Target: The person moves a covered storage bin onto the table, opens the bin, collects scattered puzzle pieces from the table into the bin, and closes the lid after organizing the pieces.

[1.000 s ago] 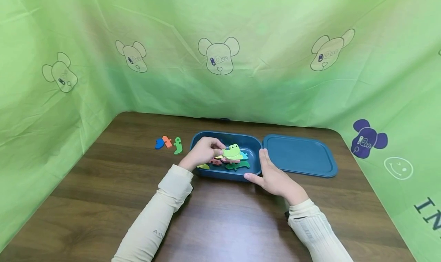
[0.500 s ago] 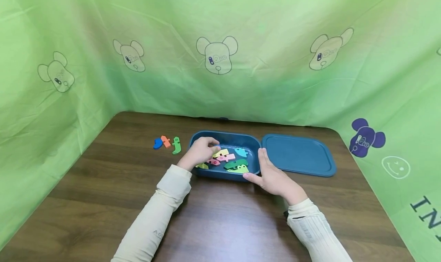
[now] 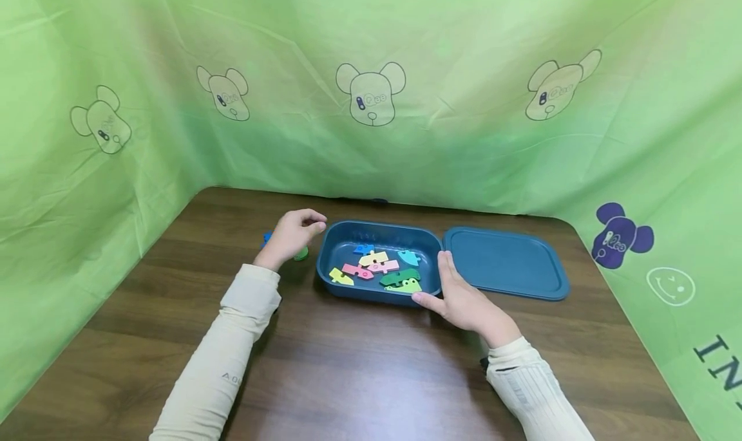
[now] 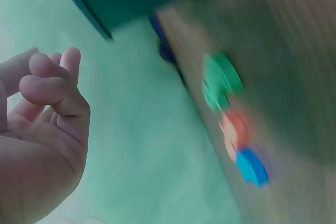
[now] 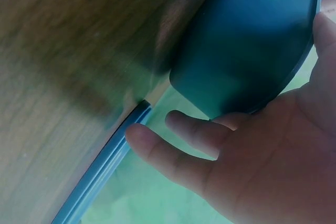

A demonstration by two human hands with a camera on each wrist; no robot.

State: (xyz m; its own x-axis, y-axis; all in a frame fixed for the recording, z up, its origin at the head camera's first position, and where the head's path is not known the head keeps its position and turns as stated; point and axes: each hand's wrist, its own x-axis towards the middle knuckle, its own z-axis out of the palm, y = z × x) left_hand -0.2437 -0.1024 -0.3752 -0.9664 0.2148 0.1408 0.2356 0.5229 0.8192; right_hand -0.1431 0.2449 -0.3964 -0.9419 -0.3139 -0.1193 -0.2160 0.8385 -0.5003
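Observation:
My left hand (image 3: 292, 235) hovers left of the blue box (image 3: 359, 291), fingers loosely bent, nothing visible between them. Below it, partly hidden in the head view, lie three puzzle pieces: a green one (image 4: 220, 77), an orange one (image 4: 234, 129) and a blue one (image 4: 252, 167), blurred in the left wrist view. My right hand (image 3: 466, 299) rests on the box's right end, fingers extended along the outside, thumb at the front rim. Inside the box lie several flat pieces, among them a crocodile head (image 3: 410, 285), a dark green piece (image 3: 400, 276) and a pink piece (image 3: 384, 266).
A flat blue lid (image 3: 504, 261) lies on the wooden table (image 3: 371, 364) to the right of the box. A green printed cloth (image 3: 371, 158) hangs around the table's back and sides.
The left hand put the crocodile-head piece down at the front of the box, then moved out leftward over the loose pieces. The right hand stays against the box.

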